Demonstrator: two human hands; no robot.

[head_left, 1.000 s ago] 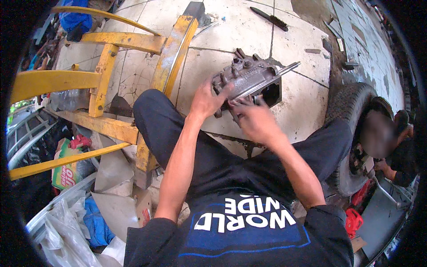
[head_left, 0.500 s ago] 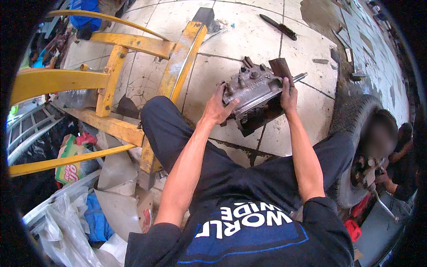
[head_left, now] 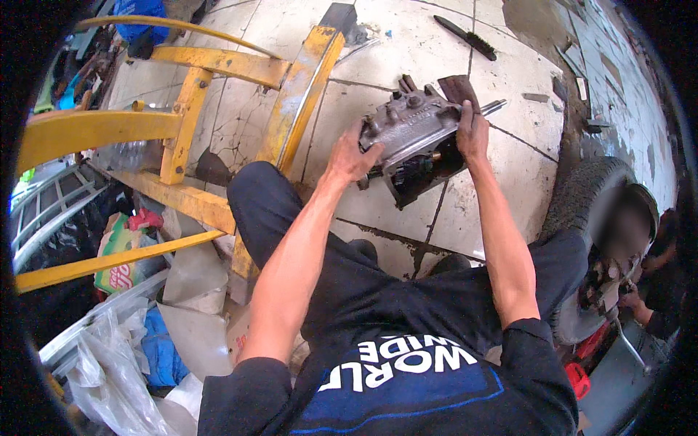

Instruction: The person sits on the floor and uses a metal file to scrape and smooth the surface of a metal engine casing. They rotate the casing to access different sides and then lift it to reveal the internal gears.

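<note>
A greasy grey metal gearbox (head_left: 414, 123) is held between my two hands above the tiled floor. Its open side, dark inside, faces toward me, and a thin shaft (head_left: 494, 107) sticks out beyond its right end. My left hand (head_left: 354, 154) grips the left end, thumb over the near edge. Around the right end my right hand (head_left: 473, 134) is closed. A flat dark brown piece (head_left: 456, 88) stands up by the right fingertips; whether those fingers pinch it I cannot tell.
A black-handled wire brush (head_left: 465, 38) lies on the far tiles. Yellow metal frame (head_left: 305, 94) stands at the left, above plastic sheeting (head_left: 109, 370) and a blue cloth (head_left: 161, 349). At the right are a tyre (head_left: 582, 211) and another person's hand (head_left: 636, 305) beside it.
The gearbox has tilted in my hands, so more of its dark open side shows. Both hands keep their hold. The view has shifted slightly.
</note>
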